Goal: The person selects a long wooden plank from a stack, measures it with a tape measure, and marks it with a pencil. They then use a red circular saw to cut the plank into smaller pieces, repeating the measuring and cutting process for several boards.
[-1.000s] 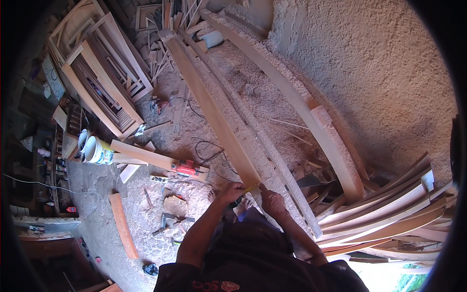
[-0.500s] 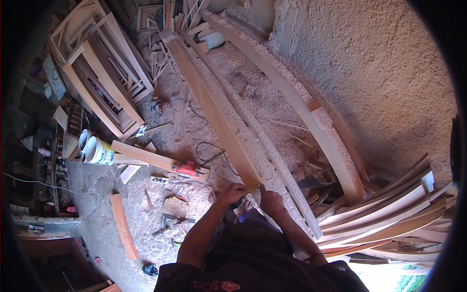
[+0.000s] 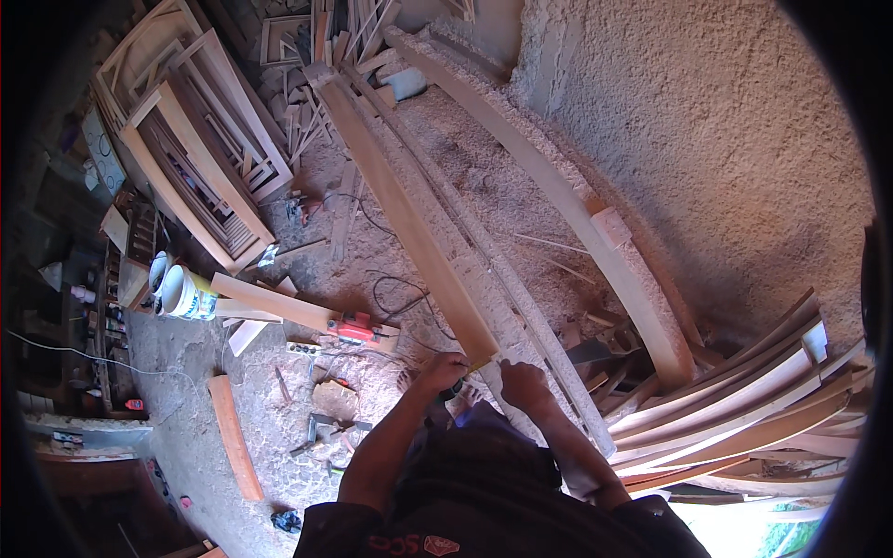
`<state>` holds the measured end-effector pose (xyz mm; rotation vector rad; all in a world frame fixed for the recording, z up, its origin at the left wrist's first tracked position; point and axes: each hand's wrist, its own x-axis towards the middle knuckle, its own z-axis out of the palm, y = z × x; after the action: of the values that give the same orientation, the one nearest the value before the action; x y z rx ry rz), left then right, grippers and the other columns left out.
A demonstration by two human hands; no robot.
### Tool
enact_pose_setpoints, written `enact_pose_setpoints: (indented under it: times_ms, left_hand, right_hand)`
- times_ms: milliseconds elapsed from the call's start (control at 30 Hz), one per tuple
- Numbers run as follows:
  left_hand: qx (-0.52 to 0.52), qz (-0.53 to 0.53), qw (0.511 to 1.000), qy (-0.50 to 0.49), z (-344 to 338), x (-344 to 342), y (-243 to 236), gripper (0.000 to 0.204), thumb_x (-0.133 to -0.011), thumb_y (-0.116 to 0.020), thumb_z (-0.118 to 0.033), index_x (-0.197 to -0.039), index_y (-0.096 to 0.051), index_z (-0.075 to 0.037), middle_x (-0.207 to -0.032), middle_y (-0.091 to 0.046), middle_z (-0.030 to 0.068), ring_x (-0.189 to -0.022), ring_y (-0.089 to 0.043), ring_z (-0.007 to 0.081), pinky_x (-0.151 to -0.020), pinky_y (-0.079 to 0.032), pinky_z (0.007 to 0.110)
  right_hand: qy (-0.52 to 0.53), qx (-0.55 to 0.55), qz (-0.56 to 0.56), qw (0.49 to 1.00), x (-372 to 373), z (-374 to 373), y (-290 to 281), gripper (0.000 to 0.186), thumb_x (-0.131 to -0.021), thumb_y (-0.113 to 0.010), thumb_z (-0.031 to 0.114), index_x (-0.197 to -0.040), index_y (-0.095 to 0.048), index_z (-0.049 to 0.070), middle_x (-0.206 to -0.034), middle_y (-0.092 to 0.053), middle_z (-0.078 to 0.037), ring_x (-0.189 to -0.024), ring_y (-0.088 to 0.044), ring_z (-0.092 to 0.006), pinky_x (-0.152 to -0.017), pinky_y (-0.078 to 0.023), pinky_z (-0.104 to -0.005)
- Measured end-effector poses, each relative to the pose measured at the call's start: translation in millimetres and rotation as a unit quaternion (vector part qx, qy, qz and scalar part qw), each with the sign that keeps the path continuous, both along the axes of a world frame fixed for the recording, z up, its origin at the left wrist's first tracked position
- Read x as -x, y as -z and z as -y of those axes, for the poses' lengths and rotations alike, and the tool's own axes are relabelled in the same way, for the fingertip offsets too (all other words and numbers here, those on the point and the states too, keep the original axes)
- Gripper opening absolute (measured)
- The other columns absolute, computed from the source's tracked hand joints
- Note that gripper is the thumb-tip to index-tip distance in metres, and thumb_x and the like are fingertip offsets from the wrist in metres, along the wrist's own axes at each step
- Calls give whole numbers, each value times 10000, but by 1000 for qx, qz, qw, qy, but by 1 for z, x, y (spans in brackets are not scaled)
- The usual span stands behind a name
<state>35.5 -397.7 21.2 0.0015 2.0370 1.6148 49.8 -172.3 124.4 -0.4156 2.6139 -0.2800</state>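
A long wooden board [image 3: 409, 232] runs away from me, its near end lying just in front of my hands. My left hand [image 3: 444, 374] is closed around a tape measure, whose short yellow blade [image 3: 477, 364] reaches across the near end of the board. The tape's case is mostly hidden by my fingers. My right hand [image 3: 525, 385] is curled shut just right of the board's end, over a sawdust-covered beam [image 3: 549, 349]. Something small and pale shows at its fingertips, too small to name.
A red power planer [image 3: 353, 326] rests on a plank at left, its cable on the floor. White buckets [image 3: 186, 293], hand tools [image 3: 326, 426] and a loose reddish board [image 3: 235, 437] lie left. Stacked planks [image 3: 744, 400] stand right; frames [image 3: 200, 167] lean far left.
My right hand has drawn slightly right, off the tape blade and the board's end, and its fingers are now more curled. Less yellow blade shows. My left hand stays nearly in place.
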Motion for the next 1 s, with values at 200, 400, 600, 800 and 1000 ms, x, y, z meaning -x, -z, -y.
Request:
enact_pose_setpoints:
  times_ms: [200, 400, 600, 800, 1000]
  left_hand:
    - [2, 40, 999, -9, 0, 1, 9, 193, -800, -597, -45, -953, -688, 31, -815, -675, 58, -751, -636, 127, -707, -508, 290]
    - [-14, 44, 999, -11, 1, 0, 5, 173, -811, -611, -100, -909, -712, 1, -779, -688, 63, -688, -624, 122, -647, -508, 299]
    - [27, -9, 999, 14, 1, 2, -6, 194, -800, -607, -87, -930, -715, 10, -788, -695, 91, -706, -644, 136, -649, -511, 304]
    - [27, 25, 999, 33, 0, 7, -27, 158, -803, -608, -68, -897, -707, 12, -787, -694, 80, -725, -641, 129, -682, -508, 298]
    - [38, -25, 999, 10, -1, 4, -21, 146, -802, -611, -72, -883, -699, 10, -763, -685, 70, -717, -631, 128, -690, -509, 303]
  right_hand:
    - [32, 12, -42, 999, -3, 8, -9, 424, -834, -526, 105, -1246, -489, 11, -770, -679, -219, -731, -700, -390, -655, -567, -496]
    - [2, -5, -29, 1000, 3, 14, -14, 356, -848, -529, 114, -1173, -503, -29, -803, -701, -208, -753, -719, -365, -667, -586, -466]
    - [-34, -60, 28, 997, 21, 29, -36, 317, -807, -647, 162, -1060, -649, -30, -862, -725, -164, -815, -733, -306, -684, -595, -423]
    - [-86, -46, 94, 991, 44, 30, -53, 286, -797, -586, 180, -999, -691, 8, -883, -718, -178, -858, -719, -340, -725, -583, -441]
    - [1, -35, 67, 997, 20, 11, -42, 292, -827, -568, 175, -1051, -654, 10, -957, -714, -200, -891, -718, -340, -771, -573, -451]
